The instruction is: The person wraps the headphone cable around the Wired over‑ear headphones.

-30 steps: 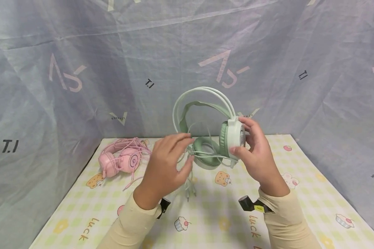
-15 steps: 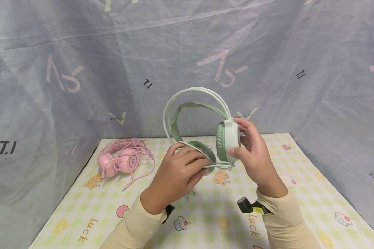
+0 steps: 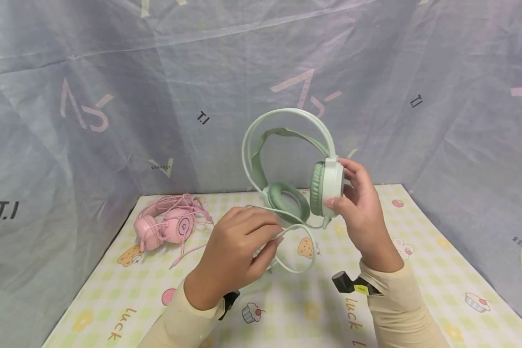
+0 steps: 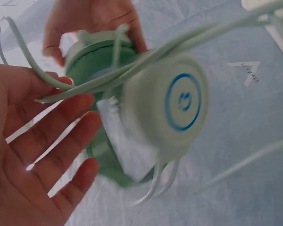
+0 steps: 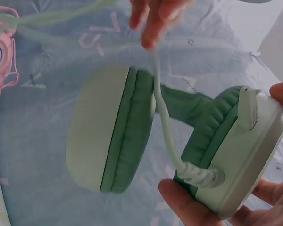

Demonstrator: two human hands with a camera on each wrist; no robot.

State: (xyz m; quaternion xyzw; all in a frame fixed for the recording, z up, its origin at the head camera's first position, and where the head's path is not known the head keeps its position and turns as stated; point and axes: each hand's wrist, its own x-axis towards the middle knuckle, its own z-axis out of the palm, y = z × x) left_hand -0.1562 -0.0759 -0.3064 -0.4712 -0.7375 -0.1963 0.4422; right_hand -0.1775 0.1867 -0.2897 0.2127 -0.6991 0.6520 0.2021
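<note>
A pale green headset [image 3: 332,186] with darker green ear pads is held up above the table, its headband arching upward. My right hand [image 3: 363,212] grips the outer shell of the right-side ear cup, thumb on the near face. With thumb and index finger, my left hand [image 3: 239,246] pinches the headset's pale green cable [image 3: 311,251], which hangs in a loop beside the fingers. In the left wrist view, the cable [image 4: 127,70] crosses in front of the ear cups while the other left fingers are spread. The right wrist view shows the cable's strain relief [image 5: 203,176] at the ear cup.
A pink headset [image 3: 178,224] with its cable bunched on top lies at the table's left rear. Its plug [image 3: 174,263] points toward the front. The table wears a checked cloth [image 3: 322,314] with printed cakes. Grey fabric walls [image 3: 243,72] enclose the back and sides.
My left hand first moved right across the cable, then drew back left, and a cable loop now hangs out. The green headset rose slightly in my right hand's grip.
</note>
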